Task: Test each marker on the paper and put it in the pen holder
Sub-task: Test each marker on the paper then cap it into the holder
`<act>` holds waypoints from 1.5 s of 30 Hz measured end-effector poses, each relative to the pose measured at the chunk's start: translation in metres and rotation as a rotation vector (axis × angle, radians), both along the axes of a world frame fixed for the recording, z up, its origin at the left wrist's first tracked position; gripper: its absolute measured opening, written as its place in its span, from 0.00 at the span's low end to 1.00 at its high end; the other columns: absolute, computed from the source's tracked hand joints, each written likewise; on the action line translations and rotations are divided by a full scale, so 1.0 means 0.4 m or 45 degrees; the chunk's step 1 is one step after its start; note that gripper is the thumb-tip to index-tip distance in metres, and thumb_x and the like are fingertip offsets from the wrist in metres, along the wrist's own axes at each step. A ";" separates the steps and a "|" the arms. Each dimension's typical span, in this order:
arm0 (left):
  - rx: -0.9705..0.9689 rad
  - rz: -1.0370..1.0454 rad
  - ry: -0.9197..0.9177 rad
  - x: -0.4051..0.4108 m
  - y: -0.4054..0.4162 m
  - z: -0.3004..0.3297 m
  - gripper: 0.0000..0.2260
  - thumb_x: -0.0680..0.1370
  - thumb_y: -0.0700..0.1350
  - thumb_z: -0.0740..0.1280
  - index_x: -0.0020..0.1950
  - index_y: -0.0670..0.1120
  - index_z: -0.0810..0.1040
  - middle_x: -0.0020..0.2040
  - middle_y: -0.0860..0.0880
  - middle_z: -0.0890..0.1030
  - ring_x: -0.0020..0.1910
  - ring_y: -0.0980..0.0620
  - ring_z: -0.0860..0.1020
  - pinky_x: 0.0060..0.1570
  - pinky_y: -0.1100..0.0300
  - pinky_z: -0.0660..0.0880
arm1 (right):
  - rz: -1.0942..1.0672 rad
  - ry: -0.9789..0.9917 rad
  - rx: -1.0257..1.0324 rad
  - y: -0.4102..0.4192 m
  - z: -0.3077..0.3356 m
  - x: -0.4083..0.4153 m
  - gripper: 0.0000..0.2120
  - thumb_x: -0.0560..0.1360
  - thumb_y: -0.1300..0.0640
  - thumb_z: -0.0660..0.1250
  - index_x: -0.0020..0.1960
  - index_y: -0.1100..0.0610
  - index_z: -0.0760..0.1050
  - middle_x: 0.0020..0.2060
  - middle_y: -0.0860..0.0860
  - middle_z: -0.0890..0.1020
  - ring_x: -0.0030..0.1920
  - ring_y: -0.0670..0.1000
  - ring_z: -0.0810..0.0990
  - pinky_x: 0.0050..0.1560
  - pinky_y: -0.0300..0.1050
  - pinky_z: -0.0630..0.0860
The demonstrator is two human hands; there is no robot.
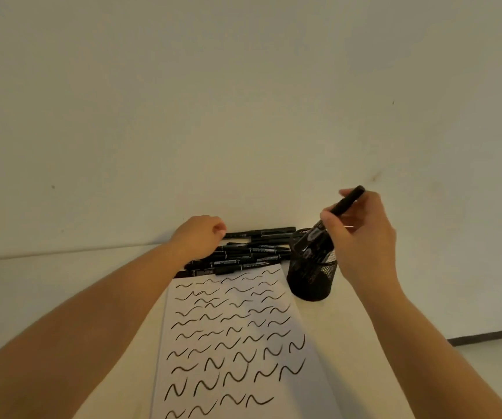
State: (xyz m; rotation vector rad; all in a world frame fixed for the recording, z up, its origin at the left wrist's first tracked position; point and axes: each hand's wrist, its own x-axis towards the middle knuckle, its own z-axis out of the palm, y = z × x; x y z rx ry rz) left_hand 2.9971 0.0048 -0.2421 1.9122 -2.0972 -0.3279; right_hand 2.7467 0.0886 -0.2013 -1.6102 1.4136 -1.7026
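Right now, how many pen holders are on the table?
1. The black mesh pen holder stands right of the paper's top corner, below the right hand. None seems hidden.

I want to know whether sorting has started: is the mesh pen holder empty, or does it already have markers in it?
Not empty. Several dark markers stand inside the pen holder, and the right hand holds another marker over its rim.

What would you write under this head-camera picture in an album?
Right hand lowers a black marker into the mesh pen holder; left hand reaches the marker pile above the squiggle-covered paper.
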 end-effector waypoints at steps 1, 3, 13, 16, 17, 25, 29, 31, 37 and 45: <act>0.024 0.008 -0.063 0.012 -0.025 -0.012 0.13 0.80 0.47 0.57 0.64 0.48 0.72 0.63 0.47 0.75 0.60 0.48 0.73 0.59 0.53 0.70 | -0.030 -0.036 -0.025 -0.011 0.002 -0.011 0.15 0.71 0.57 0.69 0.52 0.43 0.69 0.39 0.40 0.81 0.41 0.35 0.79 0.34 0.26 0.72; 0.051 0.010 -0.177 0.027 -0.060 -0.037 0.15 0.81 0.46 0.55 0.66 0.48 0.70 0.65 0.45 0.73 0.62 0.46 0.71 0.61 0.52 0.69 | -0.069 -0.077 -0.037 -0.032 -0.005 -0.029 0.15 0.71 0.58 0.69 0.52 0.44 0.69 0.39 0.41 0.81 0.41 0.35 0.79 0.34 0.23 0.70; 0.111 -0.038 -0.371 0.034 -0.122 -0.104 0.16 0.81 0.46 0.53 0.68 0.46 0.68 0.63 0.44 0.71 0.60 0.45 0.71 0.57 0.52 0.70 | -0.090 0.171 0.258 -0.096 -0.099 -0.041 0.12 0.72 0.54 0.68 0.53 0.46 0.69 0.41 0.41 0.77 0.35 0.35 0.75 0.27 0.28 0.66; 0.128 -0.024 -0.419 0.027 -0.133 -0.104 0.15 0.81 0.47 0.54 0.65 0.46 0.71 0.61 0.44 0.72 0.58 0.45 0.71 0.55 0.53 0.70 | -0.078 0.200 0.299 -0.102 -0.111 -0.035 0.20 0.73 0.55 0.68 0.59 0.43 0.64 0.40 0.40 0.76 0.36 0.36 0.74 0.29 0.29 0.64; 0.149 -0.017 -0.434 0.023 -0.135 -0.105 0.15 0.81 0.48 0.55 0.65 0.46 0.72 0.60 0.44 0.72 0.58 0.45 0.72 0.55 0.53 0.70 | -0.066 0.215 0.294 -0.102 -0.115 -0.031 0.23 0.73 0.56 0.68 0.62 0.42 0.63 0.39 0.39 0.76 0.36 0.36 0.74 0.30 0.29 0.64; 0.124 0.056 -0.379 0.011 -0.138 -0.109 0.11 0.79 0.47 0.61 0.60 0.46 0.74 0.58 0.45 0.75 0.55 0.46 0.73 0.52 0.54 0.71 | -0.063 0.495 0.304 -0.106 -0.137 -0.015 0.17 0.74 0.54 0.65 0.60 0.44 0.66 0.46 0.49 0.79 0.46 0.53 0.77 0.44 0.50 0.76; 0.086 0.086 -0.376 0.021 -0.129 -0.109 0.09 0.79 0.47 0.60 0.57 0.45 0.73 0.55 0.45 0.76 0.50 0.47 0.74 0.48 0.55 0.71 | -0.118 0.661 0.307 -0.099 -0.137 -0.009 0.14 0.74 0.52 0.63 0.60 0.46 0.69 0.43 0.49 0.74 0.45 0.54 0.75 0.44 0.44 0.71; 0.033 0.091 -0.364 0.030 -0.115 -0.102 0.09 0.80 0.47 0.59 0.57 0.45 0.72 0.53 0.44 0.77 0.48 0.47 0.74 0.46 0.55 0.71 | -0.135 0.657 0.281 -0.088 -0.130 -0.009 0.16 0.74 0.53 0.63 0.61 0.48 0.70 0.45 0.47 0.73 0.48 0.53 0.74 0.47 0.45 0.71; -0.125 0.048 0.017 0.002 -0.014 -0.030 0.09 0.80 0.48 0.59 0.57 0.47 0.72 0.49 0.49 0.79 0.43 0.50 0.76 0.42 0.55 0.73 | -0.369 0.749 -0.155 -0.020 -0.090 0.009 0.14 0.70 0.61 0.68 0.56 0.56 0.75 0.51 0.53 0.79 0.55 0.55 0.71 0.51 0.47 0.68; -0.157 -0.265 0.480 -0.097 0.322 0.029 0.09 0.77 0.47 0.62 0.46 0.63 0.68 0.44 0.59 0.80 0.44 0.63 0.77 0.42 0.66 0.72 | 0.536 -0.199 0.505 0.146 -0.086 0.093 0.07 0.73 0.53 0.67 0.50 0.49 0.74 0.30 0.49 0.79 0.27 0.43 0.73 0.27 0.34 0.69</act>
